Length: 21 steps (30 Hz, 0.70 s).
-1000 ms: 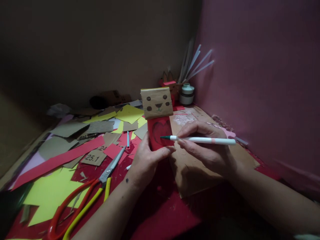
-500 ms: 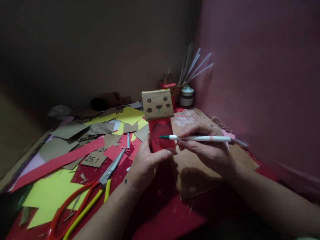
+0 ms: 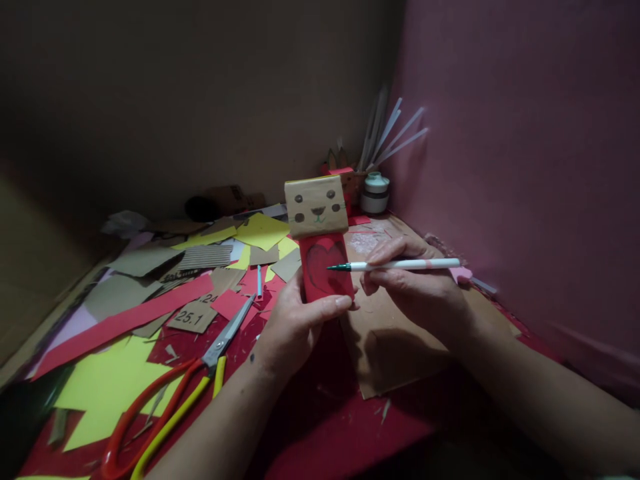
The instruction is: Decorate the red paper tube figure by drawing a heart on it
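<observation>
My left hand [image 3: 300,320] is closed around the lower part of a box-shaped paper figure [image 3: 317,208], its thumb across the bottom front. The figure stands upright with a tan head and a red body. Eyes, a nose, a mouth and whiskers are drawn on the head, and a dark heart outline [image 3: 325,263] marks the body. Between the fingers of my right hand [image 3: 417,287] is a white felt-tip pen [image 3: 400,265] with a green tip, lying nearly level. Its tip points left, in front of the heart; whether it touches the paper I cannot tell.
Scissors [image 3: 217,350] with red and yellow handles lie left of my left arm. Yellow paper [image 3: 110,380], a red strip [image 3: 135,317] and cardboard scraps [image 3: 193,317] cover the table's left. Cardboard [image 3: 385,367] lies under my right hand. A lidded jar [image 3: 375,193] stands at the back.
The pen and my right hand have shifted slightly right and up, so the tip sits a little higher over the heart. My left hand still grips the figure.
</observation>
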Tool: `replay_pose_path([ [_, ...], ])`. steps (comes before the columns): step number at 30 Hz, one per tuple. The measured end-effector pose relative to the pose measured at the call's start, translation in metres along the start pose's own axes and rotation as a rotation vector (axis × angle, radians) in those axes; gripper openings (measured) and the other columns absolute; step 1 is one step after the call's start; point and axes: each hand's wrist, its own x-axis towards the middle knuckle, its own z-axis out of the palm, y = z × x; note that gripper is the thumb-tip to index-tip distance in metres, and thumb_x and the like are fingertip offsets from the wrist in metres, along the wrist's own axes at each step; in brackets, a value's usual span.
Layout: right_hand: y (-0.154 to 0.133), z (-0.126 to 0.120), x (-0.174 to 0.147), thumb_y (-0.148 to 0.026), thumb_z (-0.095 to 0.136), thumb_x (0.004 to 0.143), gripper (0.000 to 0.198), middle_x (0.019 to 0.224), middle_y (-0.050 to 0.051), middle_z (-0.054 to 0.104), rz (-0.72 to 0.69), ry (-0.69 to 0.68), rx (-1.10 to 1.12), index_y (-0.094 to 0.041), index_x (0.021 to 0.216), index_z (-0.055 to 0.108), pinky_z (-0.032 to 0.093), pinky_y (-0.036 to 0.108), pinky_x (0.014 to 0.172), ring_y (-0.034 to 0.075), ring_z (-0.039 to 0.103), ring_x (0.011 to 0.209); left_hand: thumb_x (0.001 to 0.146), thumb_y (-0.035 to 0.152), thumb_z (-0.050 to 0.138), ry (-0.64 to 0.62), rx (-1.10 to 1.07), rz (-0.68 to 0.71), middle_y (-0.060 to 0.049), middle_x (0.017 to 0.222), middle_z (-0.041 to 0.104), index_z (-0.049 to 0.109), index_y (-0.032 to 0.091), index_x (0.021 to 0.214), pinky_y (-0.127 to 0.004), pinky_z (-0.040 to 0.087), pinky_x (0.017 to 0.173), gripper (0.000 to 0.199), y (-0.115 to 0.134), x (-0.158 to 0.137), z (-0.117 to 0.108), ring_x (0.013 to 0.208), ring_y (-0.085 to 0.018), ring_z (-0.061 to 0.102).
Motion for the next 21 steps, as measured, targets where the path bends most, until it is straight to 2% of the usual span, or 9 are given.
replay_pose_path([
  [6, 0.003, -0.002, -0.002, -0.024, 0.089, 0.081, 0.010, 0.083, -0.002, 0.077, -0.033, -0.022, -0.023, -0.028, 0.086, 0.081, 0.057, 0.026, 0.068, 0.013, 0.070, 0.071, 0.064, 0.018, 0.088, -0.022, 0.018, 0.001, -0.006, 0.092, 0.073, 0.069, 0.018, 0.101, -0.038, 0.055, 0.085, 0.042, -0.001, 0.002, -0.003, 0.081, -0.022, 0.068],
  [13, -0.001, -0.006, -0.004, -0.022, 0.086, 0.082, 0.008, 0.081, -0.001, 0.075, -0.050, 0.061, -0.074, -0.026, 0.086, 0.080, 0.060, 0.028, 0.071, 0.015, 0.071, 0.072, 0.064, 0.018, 0.088, 0.003, 0.005, -0.012, -0.006, 0.096, 0.072, 0.069, 0.020, 0.115, -0.040, 0.055, 0.085, 0.054, 0.000, 0.002, -0.001, 0.083, -0.023, 0.067],
  [17, 0.001, -0.008, -0.005, -0.018, 0.085, 0.084, 0.013, 0.085, -0.003, 0.077, -0.091, -0.024, -0.068, -0.029, 0.090, 0.082, 0.059, 0.026, 0.073, 0.013, 0.072, 0.075, 0.064, 0.017, 0.088, -0.011, 0.005, -0.003, -0.006, 0.097, 0.072, 0.069, 0.020, 0.116, -0.039, 0.055, 0.085, 0.055, 0.001, 0.000, -0.001, 0.084, -0.022, 0.067],
  [21, 0.005, -0.012, -0.005, -0.021, 0.087, 0.083, 0.013, 0.088, -0.001, 0.079, -0.117, -0.101, -0.105, -0.029, 0.093, 0.083, 0.058, 0.027, 0.071, 0.015, 0.072, 0.076, 0.064, 0.018, 0.088, -0.021, 0.015, -0.009, -0.006, 0.092, 0.073, 0.070, 0.017, 0.112, -0.038, 0.055, 0.085, 0.052, 0.001, 0.000, -0.002, 0.081, -0.021, 0.067],
])
